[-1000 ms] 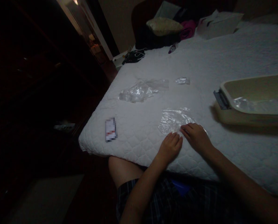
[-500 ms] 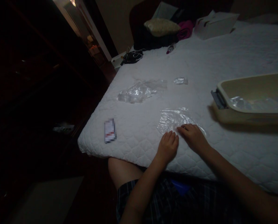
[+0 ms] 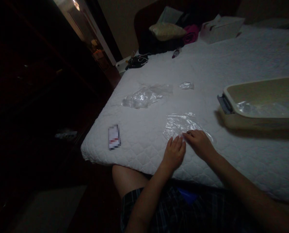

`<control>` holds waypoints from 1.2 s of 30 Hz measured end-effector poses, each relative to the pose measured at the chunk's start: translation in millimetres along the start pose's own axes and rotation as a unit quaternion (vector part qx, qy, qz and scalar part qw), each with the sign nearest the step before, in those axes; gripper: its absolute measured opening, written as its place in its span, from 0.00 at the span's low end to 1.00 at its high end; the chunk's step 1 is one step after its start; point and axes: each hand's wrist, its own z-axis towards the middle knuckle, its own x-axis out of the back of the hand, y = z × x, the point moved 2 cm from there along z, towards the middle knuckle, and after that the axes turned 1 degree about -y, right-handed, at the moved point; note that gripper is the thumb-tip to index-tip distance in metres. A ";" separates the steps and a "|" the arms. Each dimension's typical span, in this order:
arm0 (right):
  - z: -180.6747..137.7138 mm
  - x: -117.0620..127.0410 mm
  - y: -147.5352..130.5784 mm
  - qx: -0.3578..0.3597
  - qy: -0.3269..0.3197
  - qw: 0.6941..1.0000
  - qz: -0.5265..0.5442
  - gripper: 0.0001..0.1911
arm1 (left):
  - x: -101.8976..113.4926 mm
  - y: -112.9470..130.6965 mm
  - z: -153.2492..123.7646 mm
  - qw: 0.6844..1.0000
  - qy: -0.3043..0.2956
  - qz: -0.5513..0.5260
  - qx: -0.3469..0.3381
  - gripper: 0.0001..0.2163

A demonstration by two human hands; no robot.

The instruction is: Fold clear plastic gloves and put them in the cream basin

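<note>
A clear plastic bag (image 3: pixel 179 124) lies flat on the white quilted bed (image 3: pixel 207 71) near its front edge. My left hand (image 3: pixel 175 152) rests palm down at the bag's near edge, fingers stretched out and touching the plastic. My right hand (image 3: pixel 200 144) lies beside it on the bag's near right part, fingers curled and pressing on the plastic. The two hands almost touch each other.
A crumpled clear bag (image 3: pixel 141 97) and a small plastic scrap (image 3: pixel 187 85) lie farther back. A beige tub (image 3: pixel 261 121) with plastic inside stands at right. A small card (image 3: pixel 114 137) lies near the bed's left corner. Pillows, clothes and a white box (image 3: pixel 222 27) sit at the head.
The left hand's fingers have stretched out a little over the bag's edge. The right hand has shifted slightly left. The view has drifted a bit.
</note>
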 end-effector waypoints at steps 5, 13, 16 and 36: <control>2.3 1.8 -5.5 0.027 -0.015 0.999 -0.039 0.12 | 3.9 0.9 2.4 1.000 0.010 0.006 -0.013 0.13; -0.3 -0.1 0.7 -0.006 0.008 1.000 0.022 0.13 | 0.3 0.3 0.2 1.000 0.002 -0.001 0.002 0.12; -1.2 -3.0 3.4 -0.017 0.016 0.999 0.046 0.12 | -0.8 0.4 -0.4 1.000 -0.005 -0.003 0.003 0.13; -39.5 -0.6 85.1 -0.459 0.209 0.777 0.377 0.15 | 10.4 -4.5 4.7 0.999 0.000 -0.041 0.016 0.16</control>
